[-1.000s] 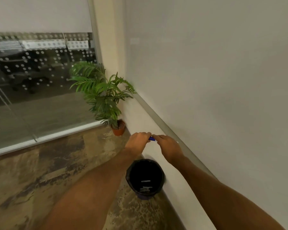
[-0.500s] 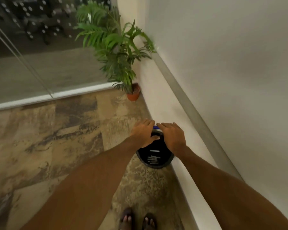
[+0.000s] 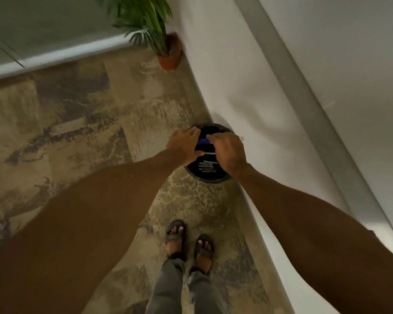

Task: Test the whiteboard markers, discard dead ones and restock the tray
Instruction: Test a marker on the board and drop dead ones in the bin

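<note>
A blue whiteboard marker (image 3: 203, 141) is held level between my two hands, directly above a round black bin (image 3: 208, 177) that stands on the floor against the wall. My left hand (image 3: 184, 147) grips one end and my right hand (image 3: 228, 152) grips the other. Only a short blue stretch of the marker shows between the fingers. Several white markers (image 3: 207, 166) lie on the bottom of the bin.
A potted palm (image 3: 152, 30) in an orange pot stands in the corner beyond the bin. The whiteboard's grey lower frame (image 3: 304, 103) runs along the wall on the right. A glass partition closes off the far left. My sandalled feet (image 3: 188, 243) stand on patterned carpet.
My view has tilted down from the wall to the floor, bringing my feet into sight. Both hands, still holding the marker, now hang over the bin's opening.
</note>
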The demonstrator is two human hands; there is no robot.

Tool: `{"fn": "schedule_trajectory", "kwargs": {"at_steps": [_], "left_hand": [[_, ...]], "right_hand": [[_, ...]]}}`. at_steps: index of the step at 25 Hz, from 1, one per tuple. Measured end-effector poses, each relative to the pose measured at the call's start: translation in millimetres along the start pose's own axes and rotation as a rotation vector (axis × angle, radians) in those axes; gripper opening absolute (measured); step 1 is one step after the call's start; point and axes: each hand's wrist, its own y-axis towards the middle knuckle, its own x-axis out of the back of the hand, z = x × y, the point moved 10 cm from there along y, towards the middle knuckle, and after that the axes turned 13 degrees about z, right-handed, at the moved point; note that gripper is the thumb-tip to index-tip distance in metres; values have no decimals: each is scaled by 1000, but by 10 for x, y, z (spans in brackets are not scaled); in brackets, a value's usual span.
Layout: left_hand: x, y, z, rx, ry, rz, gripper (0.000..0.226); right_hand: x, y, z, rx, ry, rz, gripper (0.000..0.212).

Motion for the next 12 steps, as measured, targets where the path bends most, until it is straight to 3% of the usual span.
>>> {"fn": "schedule_trajectory", "kwargs": {"at_steps": [7,12], "left_hand": [[-448,423,233,23,-7,63,71],[-560,443,339,47,-43,52,70]], "right_hand": [[-533,453,-221,-6,79,60,35],[-571,554,-359,-47,209,10,32]]}}
